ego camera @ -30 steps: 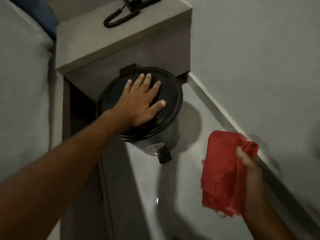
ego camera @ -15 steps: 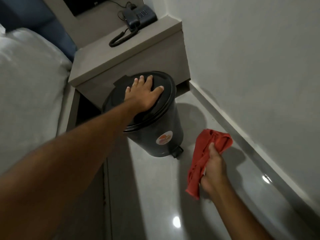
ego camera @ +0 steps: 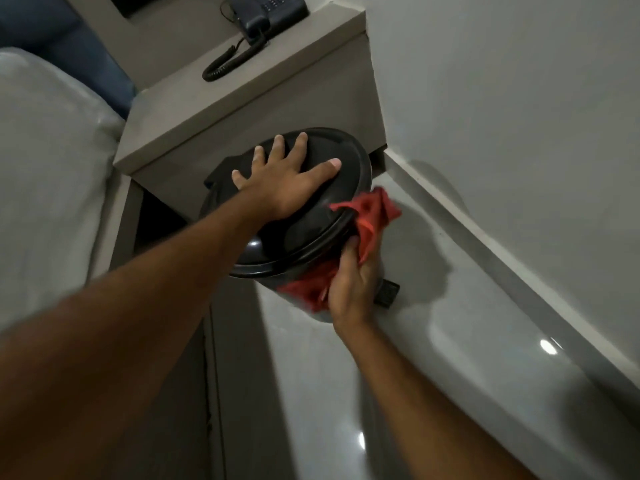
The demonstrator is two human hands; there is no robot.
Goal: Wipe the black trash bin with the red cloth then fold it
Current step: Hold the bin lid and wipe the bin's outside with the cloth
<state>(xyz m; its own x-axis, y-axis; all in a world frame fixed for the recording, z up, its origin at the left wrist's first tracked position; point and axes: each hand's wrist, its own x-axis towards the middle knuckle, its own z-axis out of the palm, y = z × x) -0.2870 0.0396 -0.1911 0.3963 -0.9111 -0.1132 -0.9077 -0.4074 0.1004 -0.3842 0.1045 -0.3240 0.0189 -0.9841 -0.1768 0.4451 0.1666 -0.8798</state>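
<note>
The black trash bin [ego camera: 277, 244] stands on the grey floor in front of a bedside table, its round lid closed. My left hand [ego camera: 287, 181] lies flat on the lid with fingers spread, holding nothing. My right hand [ego camera: 353, 282] grips the red cloth [ego camera: 372, 216] and presses it against the bin's right side just under the lid rim. Part of the cloth bunches above my fingers and part hangs below them [ego camera: 308, 289]. The bin's lower body is mostly hidden behind my hand and the cloth.
The bin's black foot pedal [ego camera: 387, 293] sticks out at the lower right. A grey bedside table [ego camera: 249, 98] behind carries a dark corded phone [ego camera: 263, 12]. A white bed [ego camera: 45, 188] lies left, a wall with skirting [ego camera: 519, 168] right.
My right hand has brought the red cloth from the open floor up against the bin's right side. My left hand has stayed flat on the lid.
</note>
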